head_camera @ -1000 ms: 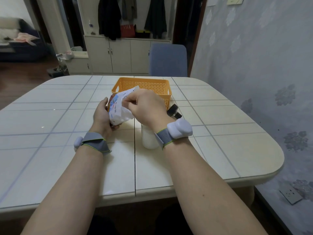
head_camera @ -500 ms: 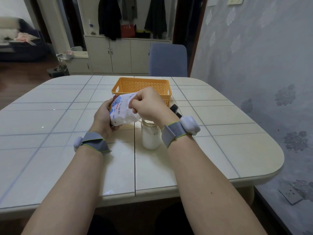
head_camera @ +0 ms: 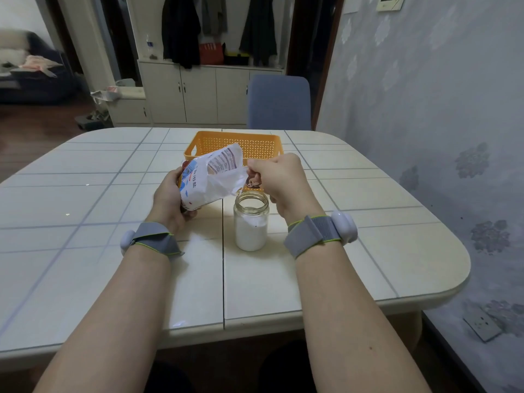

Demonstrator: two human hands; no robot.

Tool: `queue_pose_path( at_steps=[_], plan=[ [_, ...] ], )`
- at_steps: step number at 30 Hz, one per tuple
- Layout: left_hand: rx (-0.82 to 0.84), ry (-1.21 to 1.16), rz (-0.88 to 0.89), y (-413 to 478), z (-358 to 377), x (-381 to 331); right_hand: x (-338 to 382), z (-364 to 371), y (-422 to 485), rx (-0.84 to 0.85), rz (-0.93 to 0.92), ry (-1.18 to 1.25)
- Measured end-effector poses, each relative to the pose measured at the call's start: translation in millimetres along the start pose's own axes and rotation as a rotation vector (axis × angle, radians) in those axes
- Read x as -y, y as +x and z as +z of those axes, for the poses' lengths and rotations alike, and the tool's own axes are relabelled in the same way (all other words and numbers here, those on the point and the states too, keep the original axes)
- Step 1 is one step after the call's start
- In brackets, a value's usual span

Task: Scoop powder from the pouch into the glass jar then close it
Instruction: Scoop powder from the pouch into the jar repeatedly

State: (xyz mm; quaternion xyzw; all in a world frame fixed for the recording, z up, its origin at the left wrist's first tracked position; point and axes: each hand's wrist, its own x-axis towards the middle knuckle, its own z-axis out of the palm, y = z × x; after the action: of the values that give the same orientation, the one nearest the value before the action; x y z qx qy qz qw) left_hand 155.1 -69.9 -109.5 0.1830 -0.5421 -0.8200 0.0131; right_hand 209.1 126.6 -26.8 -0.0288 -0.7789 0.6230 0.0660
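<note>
Left hand [head_camera: 170,199] grips the pouch [head_camera: 209,180], tilted, mouth pointing right above the open glass jar [head_camera: 251,225] mid-worktop [head_camera: 368,251]; right hand [head_camera: 279,180] fingers pinch its mouth edge; orange basket [head_camera: 243,143] just behind; worktop stretches wide either side.

The pouch [head_camera: 204,191] bears blue Chinese characters, apparently "用盐"; its back panel's fine print is too small to read.

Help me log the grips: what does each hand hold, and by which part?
The left hand grips the pouch around its bottom end. The right hand pinches the same pouch at its open top edge.
</note>
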Motion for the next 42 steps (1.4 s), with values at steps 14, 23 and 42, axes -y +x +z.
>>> queue_pose_path(
  at_steps=[14,23,42],
  plan=[
    [0.022,0.008,0.008,2.0,-3.2,1.3,-15.7,-19.4,-6.3,-0.092,0.109,0.210],
    [0.020,0.001,0.024,3.2,-3.5,1.9,-16.5,-43.0,-17.7,-0.121,0.121,0.241],
    [-0.016,-0.010,0.025,3.1,-5.1,0.9,-42.7,-61.8,-23.9,-0.048,0.115,0.226]
  ],
)
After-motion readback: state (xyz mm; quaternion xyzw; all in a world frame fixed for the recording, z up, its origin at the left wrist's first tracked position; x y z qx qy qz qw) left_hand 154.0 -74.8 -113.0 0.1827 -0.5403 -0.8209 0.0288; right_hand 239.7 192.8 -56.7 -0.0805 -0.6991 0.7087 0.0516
